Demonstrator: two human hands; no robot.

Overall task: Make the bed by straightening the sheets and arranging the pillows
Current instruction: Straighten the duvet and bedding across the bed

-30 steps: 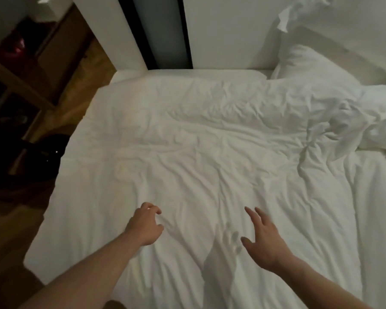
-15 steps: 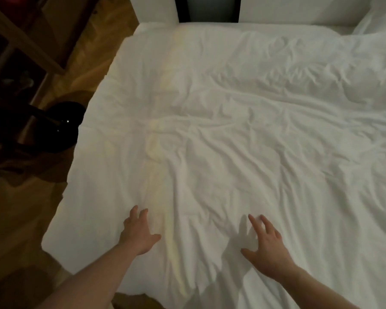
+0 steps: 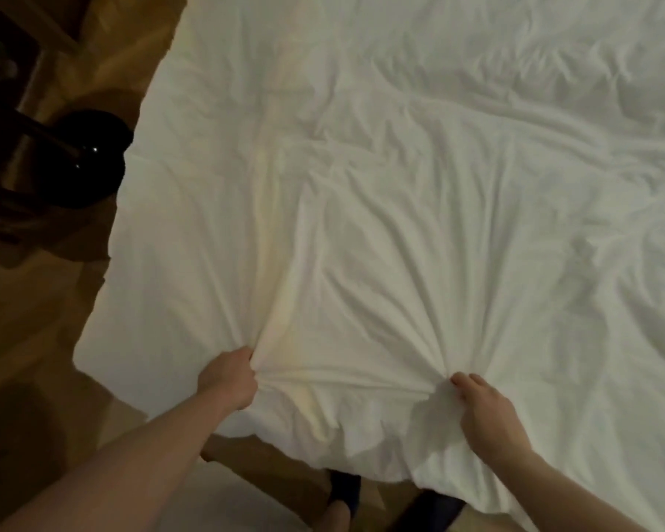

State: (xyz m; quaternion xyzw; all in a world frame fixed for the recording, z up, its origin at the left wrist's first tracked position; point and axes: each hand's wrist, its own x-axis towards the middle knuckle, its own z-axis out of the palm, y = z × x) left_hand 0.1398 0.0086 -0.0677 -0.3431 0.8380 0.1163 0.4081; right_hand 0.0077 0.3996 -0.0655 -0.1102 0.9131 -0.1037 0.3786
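Observation:
A wrinkled white sheet (image 3: 400, 186) covers the bed and fills most of the view. My left hand (image 3: 229, 380) grips a bunch of the sheet near its front edge, with creases fanning out from the fist. My right hand (image 3: 484, 412) pinches another bunch of the sheet about a forearm's length to the right, fingers curled into the fabric. The front edge of the sheet hangs over the bed's end just below both hands. No pillows are in view.
Wooden floor (image 3: 35, 339) runs along the left side and front of the bed. A dark round object (image 3: 81, 159) sits on the floor against the bed's left side, beside dark furniture (image 3: 4, 71). My feet in dark footwear (image 3: 346, 493) stand at the bed's end.
Both hands went from hovering open over the sheet to gripping bunches of it near the front edge. The view tilted down and closer; the pillows and wall left the frame.

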